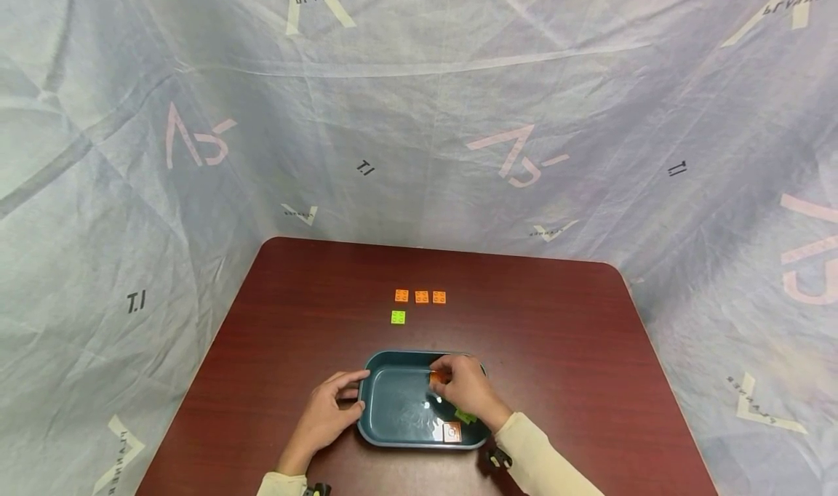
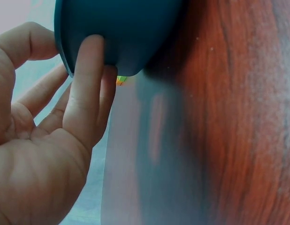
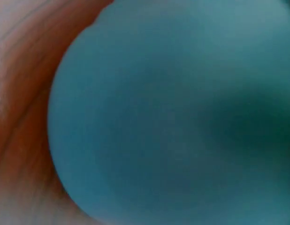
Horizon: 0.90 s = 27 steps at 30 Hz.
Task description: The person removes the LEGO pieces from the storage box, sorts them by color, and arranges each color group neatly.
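Observation:
A dark teal tray (image 1: 399, 401) sits on the table in the head view. My left hand (image 1: 330, 409) is at its left end, thumb and fingers spread along the rim. In the left wrist view, fingers (image 2: 88, 79) rest against the tray's outer wall (image 2: 131, 33). Over the tray's right half, my right hand (image 1: 466, 388) pinches an orange toy brick (image 1: 436, 379), partly covered by the fingers. Below that hand lie green bricks (image 1: 465, 416), half hidden, and an orange brick (image 1: 452, 431) near the front wall. The tray (image 3: 135, 117) fills the right wrist view, blurred.
Beyond the tray, three orange bricks (image 1: 421, 297) lie in a row on the reddish-brown table (image 1: 556, 336). One green brick (image 1: 398, 317) is just in front of the row's left end. Grey printed cloth (image 1: 419, 118) hangs around the table's back and sides.

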Motion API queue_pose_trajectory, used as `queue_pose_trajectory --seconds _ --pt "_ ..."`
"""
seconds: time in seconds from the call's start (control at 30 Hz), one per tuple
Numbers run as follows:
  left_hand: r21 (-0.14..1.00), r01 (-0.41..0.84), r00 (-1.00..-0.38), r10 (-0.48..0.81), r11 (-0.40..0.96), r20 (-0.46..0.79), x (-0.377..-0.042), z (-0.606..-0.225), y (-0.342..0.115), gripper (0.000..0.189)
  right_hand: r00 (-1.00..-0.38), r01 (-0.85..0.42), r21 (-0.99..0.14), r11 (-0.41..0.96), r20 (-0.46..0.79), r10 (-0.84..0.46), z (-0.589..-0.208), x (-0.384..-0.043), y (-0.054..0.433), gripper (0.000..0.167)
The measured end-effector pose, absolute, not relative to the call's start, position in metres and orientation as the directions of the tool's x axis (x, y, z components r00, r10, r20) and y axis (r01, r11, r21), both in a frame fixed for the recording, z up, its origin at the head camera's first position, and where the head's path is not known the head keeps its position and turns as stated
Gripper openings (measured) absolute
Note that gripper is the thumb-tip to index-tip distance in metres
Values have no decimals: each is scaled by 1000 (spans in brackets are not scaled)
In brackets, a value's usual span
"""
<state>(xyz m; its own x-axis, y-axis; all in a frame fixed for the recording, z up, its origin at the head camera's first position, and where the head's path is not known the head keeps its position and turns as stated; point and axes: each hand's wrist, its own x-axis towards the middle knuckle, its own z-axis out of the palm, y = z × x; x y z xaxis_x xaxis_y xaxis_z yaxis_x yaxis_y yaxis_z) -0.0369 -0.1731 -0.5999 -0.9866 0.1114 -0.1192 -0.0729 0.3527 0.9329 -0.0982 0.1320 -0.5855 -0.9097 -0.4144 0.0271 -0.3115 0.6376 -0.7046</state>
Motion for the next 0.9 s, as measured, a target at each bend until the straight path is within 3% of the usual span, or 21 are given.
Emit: queue_pose_trajectory --seconds 0.9 --pt "936 -71 -986 118 343 -118 -37 -602 -174 51 -907 -314 -723 615 37 -420 -592 -101 126 24"
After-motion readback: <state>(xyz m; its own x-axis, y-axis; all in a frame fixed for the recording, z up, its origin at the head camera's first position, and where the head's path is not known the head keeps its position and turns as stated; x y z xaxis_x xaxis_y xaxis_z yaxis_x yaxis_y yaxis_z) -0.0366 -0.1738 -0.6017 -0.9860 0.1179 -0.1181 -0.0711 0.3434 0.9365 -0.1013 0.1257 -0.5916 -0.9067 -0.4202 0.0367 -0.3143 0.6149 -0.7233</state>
